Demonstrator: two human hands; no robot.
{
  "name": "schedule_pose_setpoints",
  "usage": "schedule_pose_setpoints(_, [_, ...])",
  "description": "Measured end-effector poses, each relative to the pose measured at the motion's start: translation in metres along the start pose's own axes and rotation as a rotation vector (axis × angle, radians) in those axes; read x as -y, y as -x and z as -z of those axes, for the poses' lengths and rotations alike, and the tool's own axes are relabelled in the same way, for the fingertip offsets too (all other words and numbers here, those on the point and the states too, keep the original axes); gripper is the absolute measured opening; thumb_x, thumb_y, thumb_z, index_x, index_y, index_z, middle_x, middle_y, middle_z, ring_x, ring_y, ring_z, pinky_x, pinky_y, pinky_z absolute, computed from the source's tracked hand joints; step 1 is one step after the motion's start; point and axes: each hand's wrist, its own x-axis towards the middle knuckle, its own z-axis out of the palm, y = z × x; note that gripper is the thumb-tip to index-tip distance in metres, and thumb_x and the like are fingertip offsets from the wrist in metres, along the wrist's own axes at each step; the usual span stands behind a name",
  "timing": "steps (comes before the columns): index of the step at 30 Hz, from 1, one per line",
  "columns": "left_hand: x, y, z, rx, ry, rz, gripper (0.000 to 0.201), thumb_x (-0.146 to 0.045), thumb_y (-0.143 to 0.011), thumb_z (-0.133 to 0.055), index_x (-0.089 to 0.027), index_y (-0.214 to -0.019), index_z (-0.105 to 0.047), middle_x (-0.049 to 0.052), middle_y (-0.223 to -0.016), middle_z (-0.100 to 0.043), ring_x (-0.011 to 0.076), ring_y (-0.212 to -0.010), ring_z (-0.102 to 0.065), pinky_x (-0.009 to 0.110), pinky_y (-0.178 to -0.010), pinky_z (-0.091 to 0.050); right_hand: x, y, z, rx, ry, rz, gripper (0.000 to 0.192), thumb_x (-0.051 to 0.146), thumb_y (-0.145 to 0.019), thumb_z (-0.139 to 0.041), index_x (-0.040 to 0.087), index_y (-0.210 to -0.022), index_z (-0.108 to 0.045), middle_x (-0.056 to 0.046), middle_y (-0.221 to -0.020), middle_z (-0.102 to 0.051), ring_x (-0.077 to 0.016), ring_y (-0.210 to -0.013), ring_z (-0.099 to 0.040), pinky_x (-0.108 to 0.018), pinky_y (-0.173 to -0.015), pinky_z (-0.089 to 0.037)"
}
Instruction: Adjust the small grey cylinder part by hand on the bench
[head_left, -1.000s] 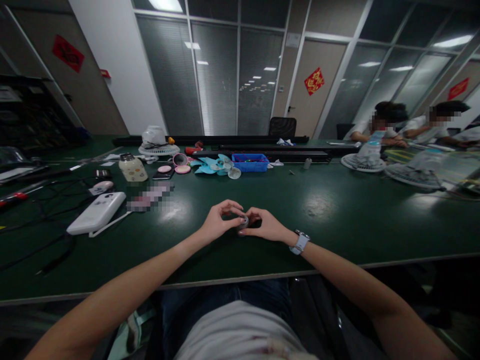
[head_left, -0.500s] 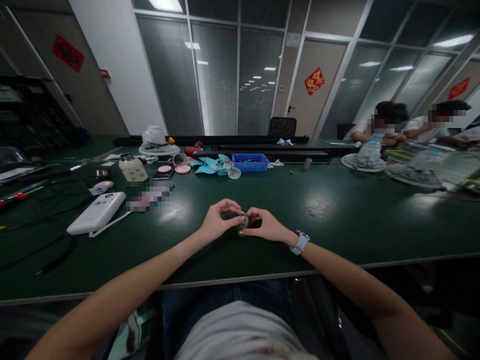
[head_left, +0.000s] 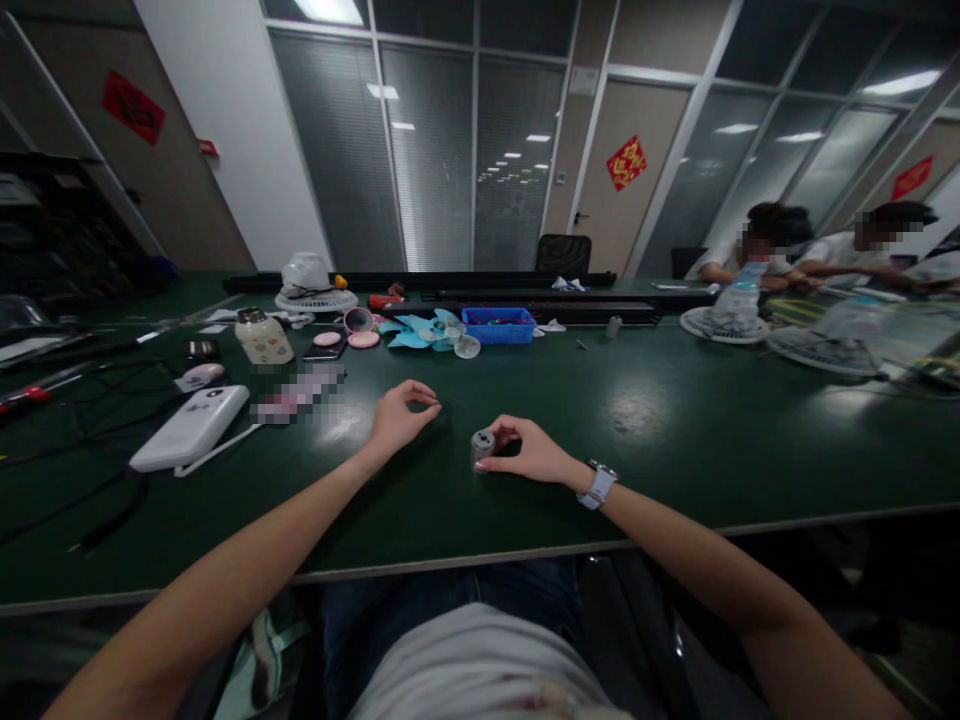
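Left hand (head_left: 397, 415), fingertips pinched, now withdrawn from the small metal cylinder (head_left: 481, 449), which the right hand (head_left: 529, 452) steadies upright near the tabletop's (head_left: 675, 440) front edge.

Dark green table (head_left: 675, 430), glossy. Small silver-grey cylinder (head_left: 481, 448) with a dark top. White strap on the wristwatch (head_left: 598, 485). White power bank (head_left: 190, 428). Blue tray (head_left: 499, 325); pale turquoise fan blades (head_left: 420, 330) (translucent in parts). Pink round discs (head_left: 346, 338). Red door ornament (head_left: 627, 161), gold pattern.
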Motion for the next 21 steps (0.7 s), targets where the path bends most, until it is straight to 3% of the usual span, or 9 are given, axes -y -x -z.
schedule_pose_setpoints(7, [0.008, 0.001, 0.000, 0.080, -0.116, 0.038, 0.027, -0.030, -0.066, -0.078, -0.022, -0.089, -0.066, 0.004, -0.078, -0.078, 0.0299, -0.082, -0.071, 0.039, -0.078, -0.048, -0.001, -0.001, -0.001, -0.010, -0.007, -0.012, 0.041, 0.036, -0.068, -0.082, 0.015, -0.098, -0.063, -0.006, -0.095, -0.070, -0.0181, -0.084, -0.066, -0.035, -0.081, -0.054])
schedule_pose_setpoints(14, [0.010, 0.001, 0.000, 0.128, -0.100, 0.007, 0.032, -0.026, -0.068, -0.077, -0.024, -0.097, -0.066, 0.004, -0.087, -0.079, 0.0298, -0.095, -0.071, 0.042, -0.085, -0.048, 0.000, -0.001, 0.000, -0.006, -0.006, -0.019, 0.041, 0.036, -0.068, -0.082, 0.015, -0.098, -0.064, -0.006, -0.097, -0.070, -0.0182, -0.085, -0.067, -0.035, -0.082, -0.054])
schedule_pose_setpoints(21, [-0.010, 0.010, -0.007, 0.149, 0.055, -0.132, 0.025, -0.027, -0.075, -0.075, -0.022, -0.097, -0.064, 0.006, -0.092, -0.078, 0.0276, -0.095, -0.072, 0.042, -0.093, -0.048, -0.001, -0.001, -0.001, -0.005, -0.001, -0.020, 0.042, 0.037, -0.068, -0.082, 0.016, -0.099, -0.063, -0.005, -0.095, -0.070, -0.0179, -0.083, -0.066, -0.036, -0.081, -0.054])
